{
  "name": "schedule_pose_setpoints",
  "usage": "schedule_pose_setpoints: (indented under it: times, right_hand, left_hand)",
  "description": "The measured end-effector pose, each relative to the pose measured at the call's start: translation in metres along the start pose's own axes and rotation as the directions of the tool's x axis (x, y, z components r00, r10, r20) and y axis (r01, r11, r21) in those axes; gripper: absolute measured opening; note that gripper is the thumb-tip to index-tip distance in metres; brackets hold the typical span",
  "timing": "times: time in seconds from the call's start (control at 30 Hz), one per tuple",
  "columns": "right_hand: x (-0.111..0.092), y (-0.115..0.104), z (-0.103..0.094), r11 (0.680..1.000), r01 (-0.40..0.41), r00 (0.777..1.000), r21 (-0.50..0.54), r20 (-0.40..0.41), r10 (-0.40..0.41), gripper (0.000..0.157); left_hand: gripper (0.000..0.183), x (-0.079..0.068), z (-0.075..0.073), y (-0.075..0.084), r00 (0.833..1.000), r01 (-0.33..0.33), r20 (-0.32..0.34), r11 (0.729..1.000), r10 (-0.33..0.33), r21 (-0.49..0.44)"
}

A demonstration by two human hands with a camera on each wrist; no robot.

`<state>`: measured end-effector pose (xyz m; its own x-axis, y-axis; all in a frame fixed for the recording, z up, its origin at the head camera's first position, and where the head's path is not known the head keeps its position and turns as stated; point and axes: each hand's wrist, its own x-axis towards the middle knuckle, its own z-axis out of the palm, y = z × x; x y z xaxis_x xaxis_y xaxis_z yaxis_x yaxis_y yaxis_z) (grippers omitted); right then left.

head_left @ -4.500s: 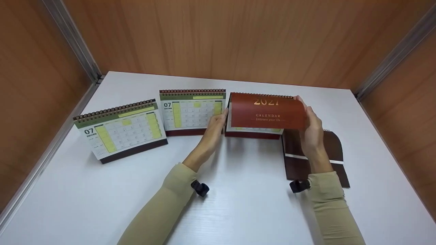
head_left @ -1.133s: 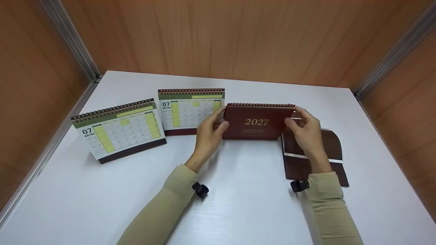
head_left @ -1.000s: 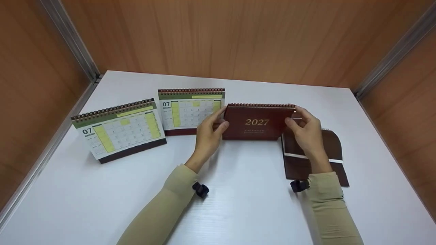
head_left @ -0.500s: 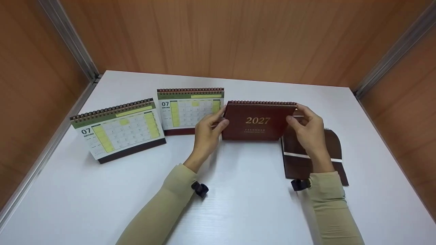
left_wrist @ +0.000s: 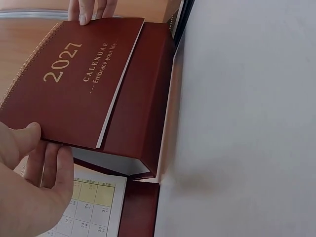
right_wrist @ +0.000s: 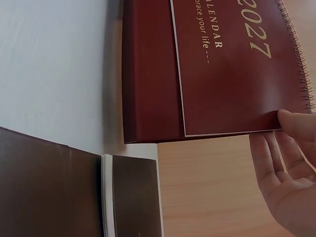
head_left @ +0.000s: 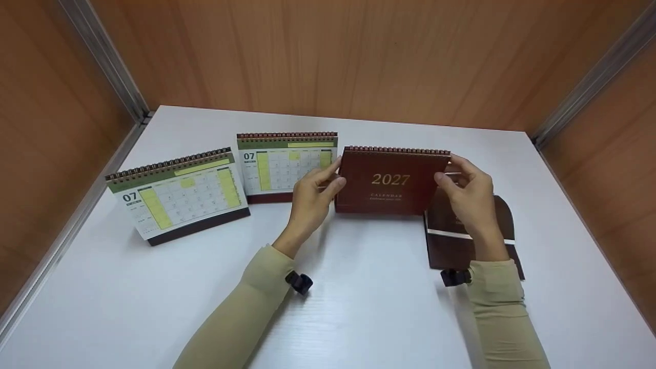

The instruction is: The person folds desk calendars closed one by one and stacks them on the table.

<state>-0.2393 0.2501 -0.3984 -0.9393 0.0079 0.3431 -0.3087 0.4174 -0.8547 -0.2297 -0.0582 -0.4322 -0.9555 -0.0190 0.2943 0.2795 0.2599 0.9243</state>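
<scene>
A dark red desk calendar (head_left: 392, 179) with a gold "2027" on its cover stands between both hands, its spiral binding at the top. My left hand (head_left: 310, 197) pinches its left edge, thumb on the cover and fingers behind. On the opposite edge my right hand (head_left: 471, 195) grips near the top corner, the thumb (right_wrist: 295, 124) in front. The left wrist view shows the cover sheet (left_wrist: 84, 94) lying over the red stand (left_wrist: 143, 89), whose side is open. The ends of the fingers behind the calendar are hidden.
Two more desk calendars stand open at July: a dark-based one (head_left: 179, 200) at far left, a red-based one (head_left: 282, 174) beside the left hand. A brown calendar (head_left: 443, 251) lies under the right forearm. Wood panels (head_left: 328, 61) enclose the white table (head_left: 348, 307).
The red calendar's cover, earlier half turned over its July page, now lies flat in front. Over the last second the calendar's top edge has risen slightly, the right hand shifting a little right.
</scene>
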Motion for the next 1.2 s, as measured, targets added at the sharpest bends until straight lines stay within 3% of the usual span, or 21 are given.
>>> schedule_pose_setpoints:
  times: [0.4, 1.2]
  right_hand:
    - [-0.001, -0.010, -0.005, 1.000, -0.002, 1.000, -0.023, 0.003, 0.002, 0.047]
    - [-0.002, -0.019, -0.001, 0.990, -0.140, 0.988, 0.023, 0.062, 0.138, 0.050]
  left_hand:
    - [0.047, -0.001, -0.006, 0.009, 0.997, 0.045, 0.071, 0.999, -0.043, -0.015]
    - [0.046, 0.002, -0.017, 0.015, 0.969, 0.206, 0.147, 0.977, -0.196, -0.055]
